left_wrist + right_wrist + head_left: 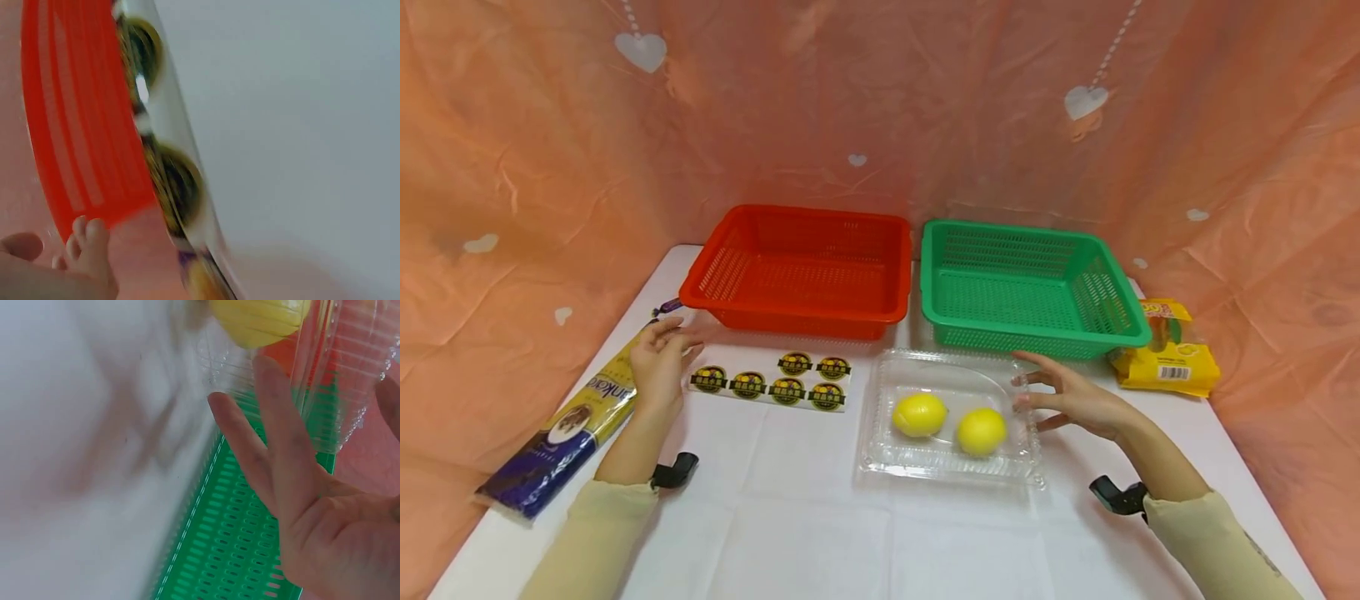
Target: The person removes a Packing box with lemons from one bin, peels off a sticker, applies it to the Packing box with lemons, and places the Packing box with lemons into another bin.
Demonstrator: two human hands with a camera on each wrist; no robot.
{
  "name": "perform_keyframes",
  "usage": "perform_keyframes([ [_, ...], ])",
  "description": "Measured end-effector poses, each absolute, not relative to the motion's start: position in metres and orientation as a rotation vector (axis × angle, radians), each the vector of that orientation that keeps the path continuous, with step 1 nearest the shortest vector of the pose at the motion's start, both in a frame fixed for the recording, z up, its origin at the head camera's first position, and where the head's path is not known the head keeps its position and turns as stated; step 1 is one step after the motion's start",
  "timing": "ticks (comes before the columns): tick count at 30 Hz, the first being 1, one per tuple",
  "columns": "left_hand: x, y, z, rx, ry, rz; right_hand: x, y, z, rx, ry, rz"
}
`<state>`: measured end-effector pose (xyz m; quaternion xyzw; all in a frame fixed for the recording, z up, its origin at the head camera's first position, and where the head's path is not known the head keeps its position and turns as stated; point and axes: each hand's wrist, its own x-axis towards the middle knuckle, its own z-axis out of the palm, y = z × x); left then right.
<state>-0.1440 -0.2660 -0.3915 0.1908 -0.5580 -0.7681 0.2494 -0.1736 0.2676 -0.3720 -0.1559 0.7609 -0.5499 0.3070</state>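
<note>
A clear plastic clamshell box [951, 461] stands closed on the table, with two lemons [920, 415] showing inside it. At its right side is my right hand [1078, 400], fingers spread and the fingertips right at the box wall. In the right wrist view, the straight fingers [284, 434] overlap the box [322, 403] below a lemon [259, 319]. My left hand [658, 362] hovers with loosely bent fingers between a sheet of round fruit stickers [767, 354] and a blue-and-gold pasta packet [561, 433]. Nothing shows in its grasp in the left wrist view, where the hand [81, 265] is partly cut off.
A red basket [790, 321] stands at the back left, beside a green basket [1037, 337] at the back right. A yellow food packet [1176, 367] lies right of the green one. A small purple wrapped item [667, 307] lies by the red basket. Peach cloth [850, 100] hangs behind the table.
</note>
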Motion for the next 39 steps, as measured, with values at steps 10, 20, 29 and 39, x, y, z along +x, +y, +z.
perform_keyframes([
  [10,-0.134,-0.296,-0.401,0.377,-2.606,-1.519,-0.17,0.276,-0.374,-0.411,2.034,-1.488],
  [20,-0.137,-0.299,-0.4,0.317,-2.761,-1.579,-0.169,0.277,-0.374,-0.422,2.028,-1.513],
  [29,-0.137,-0.299,-0.401,0.308,-2.653,-1.689,-0.169,0.278,-0.373,-0.408,2.073,-1.488],
  [39,-0.117,-0.304,-0.392,0.143,-2.534,-1.547,-0.166,0.276,-0.369,-0.47,2.145,-1.479],
])
